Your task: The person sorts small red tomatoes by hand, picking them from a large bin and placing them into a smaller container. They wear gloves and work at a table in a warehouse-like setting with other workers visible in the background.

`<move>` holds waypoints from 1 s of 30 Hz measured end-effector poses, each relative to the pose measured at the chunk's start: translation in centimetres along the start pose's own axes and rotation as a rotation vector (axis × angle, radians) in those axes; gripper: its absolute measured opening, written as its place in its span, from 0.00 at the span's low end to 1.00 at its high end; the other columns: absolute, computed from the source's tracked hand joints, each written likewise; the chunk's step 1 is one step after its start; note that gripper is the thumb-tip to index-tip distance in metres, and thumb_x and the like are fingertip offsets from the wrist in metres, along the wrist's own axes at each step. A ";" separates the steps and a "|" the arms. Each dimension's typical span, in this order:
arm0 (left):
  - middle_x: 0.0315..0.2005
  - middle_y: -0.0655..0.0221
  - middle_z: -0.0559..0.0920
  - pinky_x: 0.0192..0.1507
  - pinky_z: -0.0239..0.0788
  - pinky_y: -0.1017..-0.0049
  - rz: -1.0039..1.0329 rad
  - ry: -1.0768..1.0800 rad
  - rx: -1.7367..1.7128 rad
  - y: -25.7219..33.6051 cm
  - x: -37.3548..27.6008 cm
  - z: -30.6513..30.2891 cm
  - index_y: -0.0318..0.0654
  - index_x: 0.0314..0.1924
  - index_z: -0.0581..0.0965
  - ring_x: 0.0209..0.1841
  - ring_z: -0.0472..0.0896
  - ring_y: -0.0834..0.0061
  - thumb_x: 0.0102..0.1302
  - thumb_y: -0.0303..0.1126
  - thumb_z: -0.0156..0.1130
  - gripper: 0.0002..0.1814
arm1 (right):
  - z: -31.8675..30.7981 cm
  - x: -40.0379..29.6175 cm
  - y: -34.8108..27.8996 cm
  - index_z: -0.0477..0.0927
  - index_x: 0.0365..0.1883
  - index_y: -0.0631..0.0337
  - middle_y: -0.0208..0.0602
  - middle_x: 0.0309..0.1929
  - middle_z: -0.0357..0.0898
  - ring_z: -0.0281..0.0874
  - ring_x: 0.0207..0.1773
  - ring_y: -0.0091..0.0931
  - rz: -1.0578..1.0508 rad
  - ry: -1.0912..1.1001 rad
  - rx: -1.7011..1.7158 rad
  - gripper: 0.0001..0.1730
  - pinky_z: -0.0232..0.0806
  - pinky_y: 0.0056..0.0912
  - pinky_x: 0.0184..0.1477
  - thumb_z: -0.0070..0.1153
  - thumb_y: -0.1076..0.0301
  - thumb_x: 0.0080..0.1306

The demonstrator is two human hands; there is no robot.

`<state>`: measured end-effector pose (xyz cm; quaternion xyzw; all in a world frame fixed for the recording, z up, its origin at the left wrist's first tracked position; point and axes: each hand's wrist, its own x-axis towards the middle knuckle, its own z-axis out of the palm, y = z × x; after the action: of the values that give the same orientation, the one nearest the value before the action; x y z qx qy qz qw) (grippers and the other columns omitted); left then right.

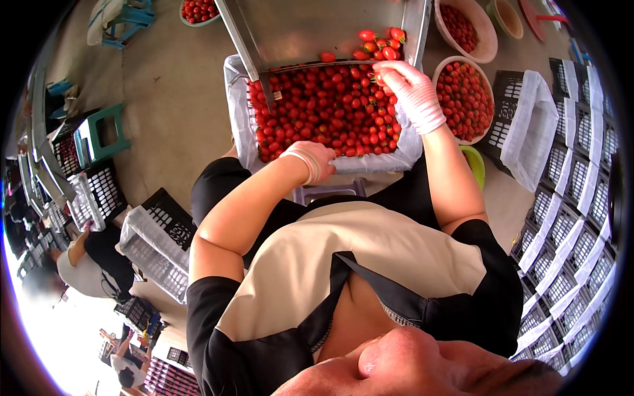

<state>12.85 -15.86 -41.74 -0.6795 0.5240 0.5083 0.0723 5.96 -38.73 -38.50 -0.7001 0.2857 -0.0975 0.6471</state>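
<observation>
A crate lined with white plastic (233, 114) stands before me, filled with small red cherry tomatoes (327, 106). My left hand (314, 161), in a pale striped glove, rests at the crate's near rim, its fingers curled down by the tomatoes. My right hand (403, 89), gloved the same way, is at the lower right end of a metal chute (307, 29), over the crate's right side. Its fingertips bend down beside tomatoes there, and whether they grip one is hidden. Several loose tomatoes (381, 47) lie on the chute just beyond that hand.
To the right stand a basin of tomatoes (464, 99), another tomato basin (458, 29), and a lined black crate (527, 123). Stacked lined crates (569, 213) rise at far right. A lined crate (158, 242) and a green stool (106, 131) are at left. Other people work farther left.
</observation>
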 end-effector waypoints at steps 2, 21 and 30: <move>0.44 0.58 0.83 0.53 0.69 0.61 0.019 0.096 -0.031 -0.5 -0.2 -0.2 0.45 0.54 0.77 0.49 0.79 0.57 0.66 0.46 0.52 0.21 | -0.2 0.1 0.8 0.82 0.46 0.58 0.32 0.37 0.83 0.79 0.40 0.20 -0.145 -0.033 -0.233 0.12 0.70 0.22 0.45 0.58 0.64 0.67; 0.38 0.67 0.83 0.49 0.69 0.79 -0.113 1.340 -0.994 -11.2 -6.4 -7.0 0.36 0.49 0.81 0.42 0.78 0.79 0.67 0.34 0.61 0.13 | -4.4 3.9 2.2 0.82 0.46 0.63 0.33 0.41 0.84 0.79 0.44 0.19 0.035 0.323 0.051 0.14 0.70 0.21 0.50 0.62 0.70 0.62; 0.28 0.70 0.82 0.30 0.68 0.81 -0.276 0.997 -1.370 -12.7 -6.4 -7.0 0.41 0.44 0.83 0.26 0.76 0.82 0.69 0.39 0.56 0.14 | -4.5 4.4 3.0 0.82 0.46 0.63 0.32 0.40 0.83 0.78 0.42 0.19 0.042 0.344 0.003 0.14 0.70 0.21 0.49 0.62 0.68 0.62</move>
<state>27.58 -10.61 -39.03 -0.7752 -0.0154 0.3413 -0.5314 6.49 -44.89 -41.76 -0.6659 0.4066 -0.2028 0.5917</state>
